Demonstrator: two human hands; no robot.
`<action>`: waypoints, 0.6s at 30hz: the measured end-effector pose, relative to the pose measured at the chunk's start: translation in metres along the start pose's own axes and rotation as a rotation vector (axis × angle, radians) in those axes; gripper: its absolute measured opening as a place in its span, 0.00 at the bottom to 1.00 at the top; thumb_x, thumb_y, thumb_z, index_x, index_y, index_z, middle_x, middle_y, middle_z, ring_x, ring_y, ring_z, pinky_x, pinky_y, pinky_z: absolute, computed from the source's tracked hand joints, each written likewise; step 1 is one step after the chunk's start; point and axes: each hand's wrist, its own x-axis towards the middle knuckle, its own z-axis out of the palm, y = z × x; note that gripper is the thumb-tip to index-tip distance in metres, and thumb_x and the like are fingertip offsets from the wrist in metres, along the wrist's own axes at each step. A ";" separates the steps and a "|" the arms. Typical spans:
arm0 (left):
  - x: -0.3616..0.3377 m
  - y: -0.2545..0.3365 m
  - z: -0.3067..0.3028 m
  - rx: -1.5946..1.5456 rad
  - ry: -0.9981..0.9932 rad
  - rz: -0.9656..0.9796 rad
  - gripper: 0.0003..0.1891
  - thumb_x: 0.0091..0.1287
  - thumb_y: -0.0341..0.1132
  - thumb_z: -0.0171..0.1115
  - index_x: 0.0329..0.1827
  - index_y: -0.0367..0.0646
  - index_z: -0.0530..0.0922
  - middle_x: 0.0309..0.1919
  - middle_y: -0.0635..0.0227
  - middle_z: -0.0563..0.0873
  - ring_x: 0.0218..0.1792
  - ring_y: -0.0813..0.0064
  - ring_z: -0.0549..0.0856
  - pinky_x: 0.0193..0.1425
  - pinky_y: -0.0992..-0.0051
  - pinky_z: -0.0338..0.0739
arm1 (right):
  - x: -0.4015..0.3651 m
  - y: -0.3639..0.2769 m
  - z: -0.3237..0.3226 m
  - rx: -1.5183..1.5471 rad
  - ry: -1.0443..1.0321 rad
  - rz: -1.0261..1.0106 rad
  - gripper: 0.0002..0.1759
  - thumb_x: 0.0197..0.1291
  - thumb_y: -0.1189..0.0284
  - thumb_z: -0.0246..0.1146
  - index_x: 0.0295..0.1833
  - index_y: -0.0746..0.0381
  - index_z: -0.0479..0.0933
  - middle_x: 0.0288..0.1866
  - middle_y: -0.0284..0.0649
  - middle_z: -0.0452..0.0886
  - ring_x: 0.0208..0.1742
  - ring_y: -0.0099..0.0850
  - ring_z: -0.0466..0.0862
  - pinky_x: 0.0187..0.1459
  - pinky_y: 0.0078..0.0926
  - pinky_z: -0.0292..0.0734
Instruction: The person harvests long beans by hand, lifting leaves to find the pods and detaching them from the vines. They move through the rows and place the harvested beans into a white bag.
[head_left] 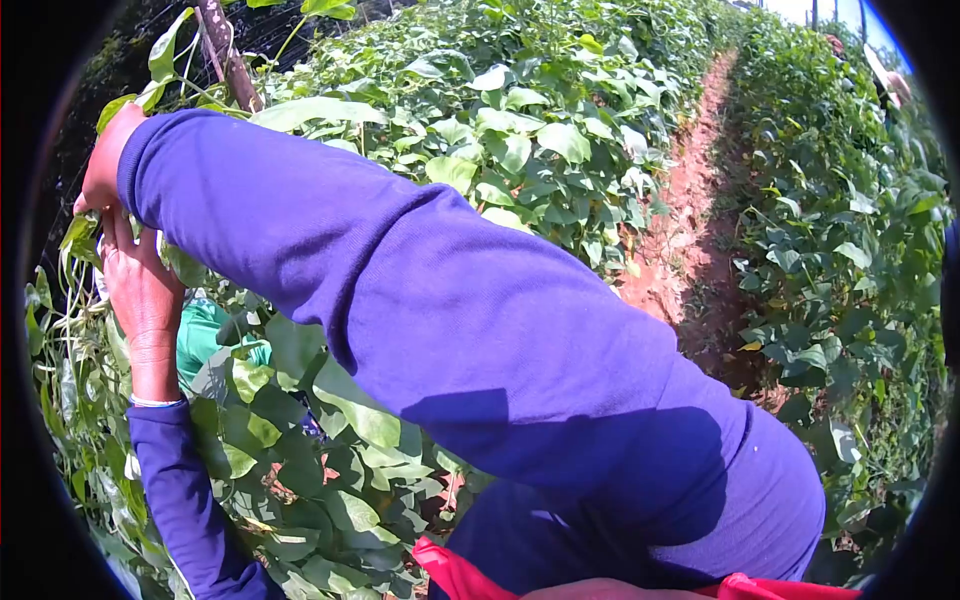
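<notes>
My right arm, in a purple sleeve (480, 300), stretches across the view to the upper left. At its end my right hand (102, 165) is bent in among the vine leaves (165, 60), fingers curled and mostly hidden. Just below it, my left hand (143, 280) reaches up from another purple sleeve (185, 480). Its fingers point upward and close in against the right hand, with their tips out of sight. Leafy stems surround both hands. Whatever the fingers grip cannot be made out.
A wooden post (230, 55) rises beside the hands. Green cloth (205, 335) shows through the leaves below. Dense vine rows (540, 130) flank a reddish dirt path (690, 200). A pale hat (882, 72) appears at far right. Red cloth (465, 577) crosses my front.
</notes>
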 end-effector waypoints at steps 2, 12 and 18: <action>0.000 -0.004 0.002 0.013 -0.097 -0.067 0.27 0.56 0.28 0.59 0.63 0.44 0.74 0.68 0.51 0.68 0.72 0.48 0.63 0.75 0.54 0.57 | 0.000 0.001 0.002 -0.030 -0.022 -0.009 0.39 0.63 0.33 0.45 0.64 0.51 0.77 0.64 0.39 0.79 0.67 0.34 0.75 0.66 0.40 0.62; -0.014 -0.019 0.049 -0.305 0.137 0.023 0.24 0.61 0.41 0.63 0.58 0.36 0.74 0.57 0.45 0.75 0.62 0.46 0.73 0.66 0.56 0.68 | 0.032 -0.003 0.036 -0.007 0.120 0.024 0.37 0.57 0.36 0.52 0.55 0.55 0.82 0.51 0.39 0.84 0.57 0.40 0.80 0.58 0.44 0.65; -0.002 -0.092 0.130 -0.524 -0.231 -0.352 0.17 0.64 0.37 0.57 0.53 0.38 0.79 0.49 0.49 0.82 0.52 0.53 0.80 0.56 0.60 0.74 | 0.025 -0.008 0.047 0.032 0.202 -0.011 0.34 0.55 0.39 0.55 0.49 0.56 0.83 0.46 0.38 0.84 0.52 0.40 0.81 0.55 0.44 0.66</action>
